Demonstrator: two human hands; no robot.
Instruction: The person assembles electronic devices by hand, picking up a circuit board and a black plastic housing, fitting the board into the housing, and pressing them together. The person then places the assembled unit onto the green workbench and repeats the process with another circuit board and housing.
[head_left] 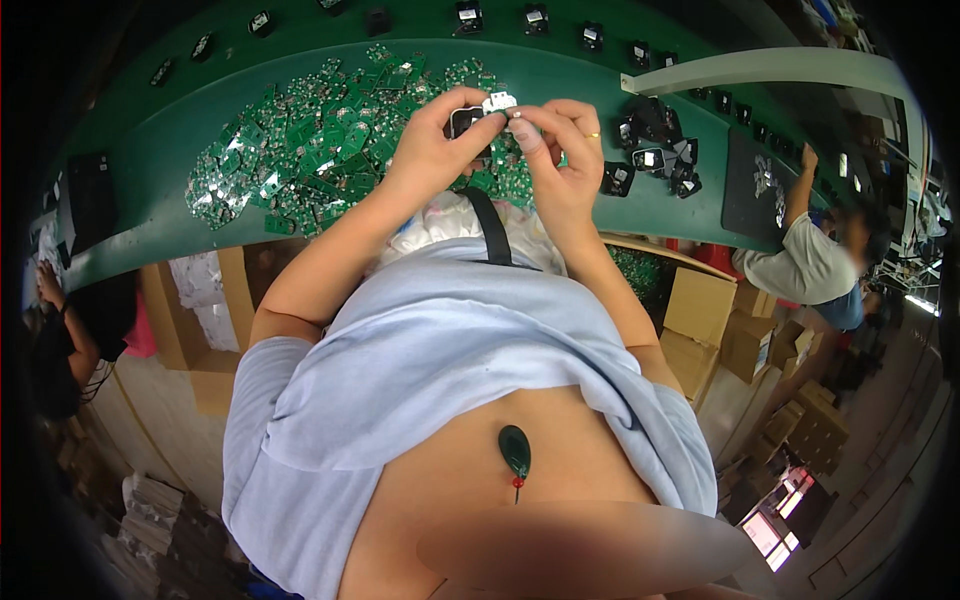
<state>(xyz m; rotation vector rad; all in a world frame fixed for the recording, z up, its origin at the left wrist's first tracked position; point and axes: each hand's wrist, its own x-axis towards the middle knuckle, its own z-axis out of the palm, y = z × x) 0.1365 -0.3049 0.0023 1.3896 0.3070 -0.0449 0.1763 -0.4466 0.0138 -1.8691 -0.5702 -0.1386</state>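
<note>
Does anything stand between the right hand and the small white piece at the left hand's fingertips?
Nothing visible: the right hand is close beside the small white piece; the green circuit boards lie below both.

place: electronics assy workshop, I'd say
bench point(155, 192): long, green, w/ PCB heap point(330, 140)
staff: I see worker point(80, 345) L, 2nd worker point(815, 258) R
boxes point(697, 305): cardbd, below bench

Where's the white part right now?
In the head view, near top centre, the white part is between the left hand and the right hand, beside the black housing.
</note>
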